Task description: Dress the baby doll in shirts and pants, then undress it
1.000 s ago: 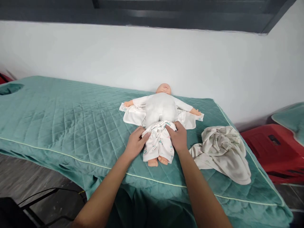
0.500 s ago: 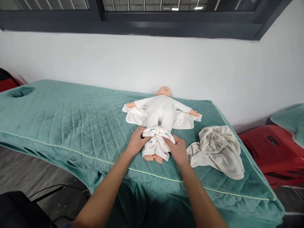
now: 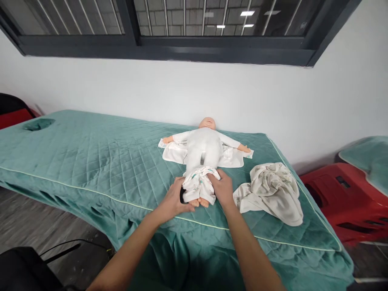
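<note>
We locate the patterned pants bunched around the doll's lower legs, with the feet protruding below the hems. Our right hand pinches the waistband between thumb and fingers. Our left hand curves around the opposite side, thumb beside the feet; we cannot tell whether it grasps fabric. The doll lies face up on a spread shirt, atop the green quilted bed. We note a crumpled cloth to the right.

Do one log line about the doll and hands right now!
left hand: spread at pants; right hand: gripping pants; pants: bunched low on legs; doll: lying on green bed
</note>
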Tool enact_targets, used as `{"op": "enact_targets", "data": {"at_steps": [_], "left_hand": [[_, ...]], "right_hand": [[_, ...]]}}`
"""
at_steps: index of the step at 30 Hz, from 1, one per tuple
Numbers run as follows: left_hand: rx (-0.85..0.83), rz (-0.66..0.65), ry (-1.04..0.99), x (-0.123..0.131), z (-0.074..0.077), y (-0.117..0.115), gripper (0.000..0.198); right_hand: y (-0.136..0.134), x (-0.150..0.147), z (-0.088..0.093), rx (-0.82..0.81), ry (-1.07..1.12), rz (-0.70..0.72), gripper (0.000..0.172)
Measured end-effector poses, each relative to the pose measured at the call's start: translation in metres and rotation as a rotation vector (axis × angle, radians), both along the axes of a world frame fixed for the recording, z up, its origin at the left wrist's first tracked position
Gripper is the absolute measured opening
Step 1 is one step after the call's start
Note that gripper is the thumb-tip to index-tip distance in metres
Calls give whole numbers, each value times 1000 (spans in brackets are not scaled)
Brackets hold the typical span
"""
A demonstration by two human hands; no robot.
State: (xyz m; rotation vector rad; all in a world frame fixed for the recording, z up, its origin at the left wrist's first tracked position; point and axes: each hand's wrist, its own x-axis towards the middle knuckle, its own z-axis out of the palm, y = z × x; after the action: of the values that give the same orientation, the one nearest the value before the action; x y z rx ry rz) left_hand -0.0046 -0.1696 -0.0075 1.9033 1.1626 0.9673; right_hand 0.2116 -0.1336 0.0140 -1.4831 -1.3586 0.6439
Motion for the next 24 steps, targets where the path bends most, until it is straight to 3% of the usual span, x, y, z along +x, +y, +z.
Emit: {"op": "enact_targets", "data": {"at_steps": [2, 4, 9, 16, 18, 21, 24], "left_hand": [[50, 46, 60, 4, -6, -4, 112], [114, 108, 120, 11, -11, -6, 114], [210, 169, 185, 22, -10, -8, 98], [262, 172, 217, 19, -3, -4, 84], [255, 165, 263, 18, -1, -1, 77], [223, 144, 351, 17, 4, 1, 61], [159, 153, 387, 12, 14, -6, 53]], "right_hand": [[-2, -1, 2, 8, -21, -13, 37], [-6, -4, 3, 14, -34, -31, 37], [-30, -14, 1, -1, -49, 6, 36], [-49, 3, 10, -124, -45, 317, 34], [-49, 12, 17, -151, -113, 421, 40], [-50, 18, 29, -167, -281, 447, 56], [-54, 15, 39, -169, -431, 437, 43]]}}
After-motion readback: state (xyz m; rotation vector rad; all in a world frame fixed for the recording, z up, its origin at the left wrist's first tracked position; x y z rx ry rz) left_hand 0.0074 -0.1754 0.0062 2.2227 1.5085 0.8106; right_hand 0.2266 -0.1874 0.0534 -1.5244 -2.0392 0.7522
